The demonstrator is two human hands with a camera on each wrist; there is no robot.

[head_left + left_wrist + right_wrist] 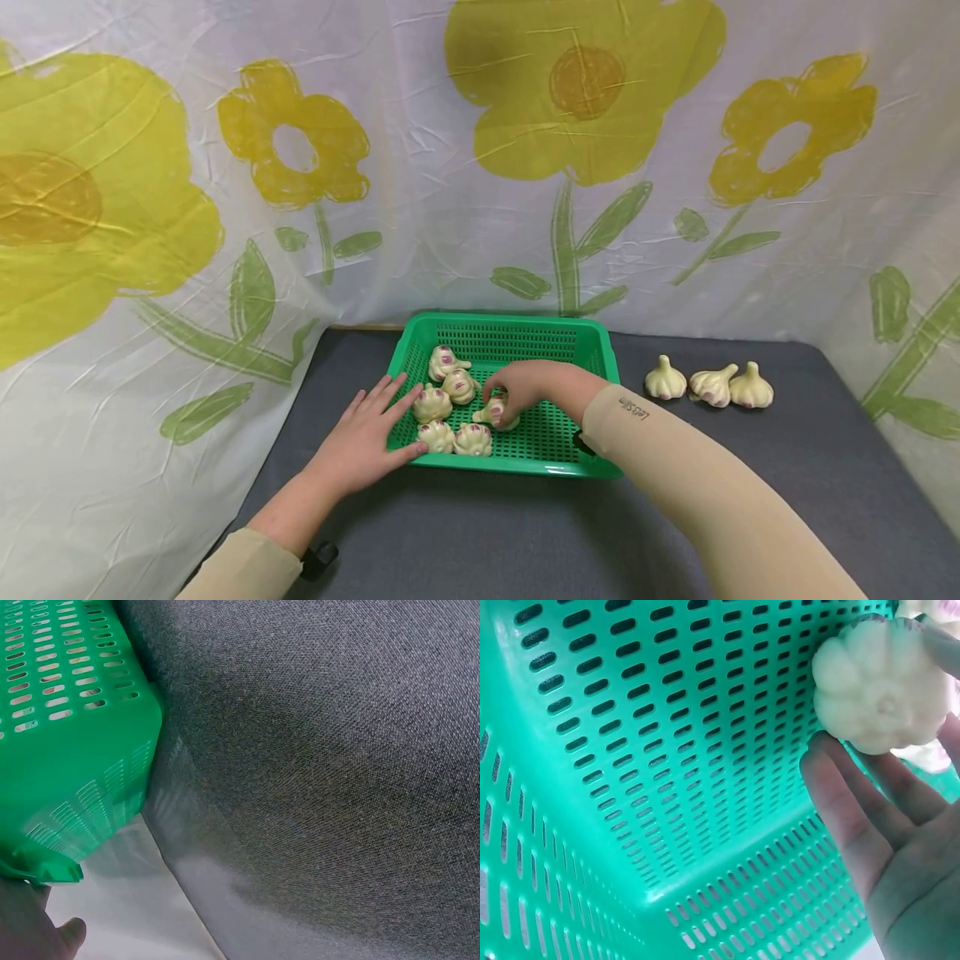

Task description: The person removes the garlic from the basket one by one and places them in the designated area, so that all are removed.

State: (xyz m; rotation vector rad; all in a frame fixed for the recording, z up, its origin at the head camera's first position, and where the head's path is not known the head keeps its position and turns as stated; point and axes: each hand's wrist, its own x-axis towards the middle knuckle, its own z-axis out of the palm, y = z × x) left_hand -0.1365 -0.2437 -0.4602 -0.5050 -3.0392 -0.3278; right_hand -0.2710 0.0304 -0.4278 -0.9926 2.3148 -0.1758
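Observation:
A green plastic basket (pixel 510 467) with slotted walls stands on the dark table. Inside it, my right hand (pixel 525 389) holds a garlic bulb (pixel 495 412) between thumb and fingers, low over the slotted floor. The right wrist view shows the root end of that garlic bulb (pixel 881 686) by the fingertips. Several other garlic bulbs (pixel 433 404) with purple marks lie in the left part of the basket. My left hand (pixel 367 437) rests on the basket's left rim with its fingers spread. In the left wrist view only part of the left hand (pixel 45 930) shows, at the basket's edge.
Three more garlic bulbs (pixel 712 385) sit on the table to the right of the basket. A dark grey cloth (pixel 487 533) covers the table. Behind it hangs a white curtain (pixel 420 208) printed with yellow flowers.

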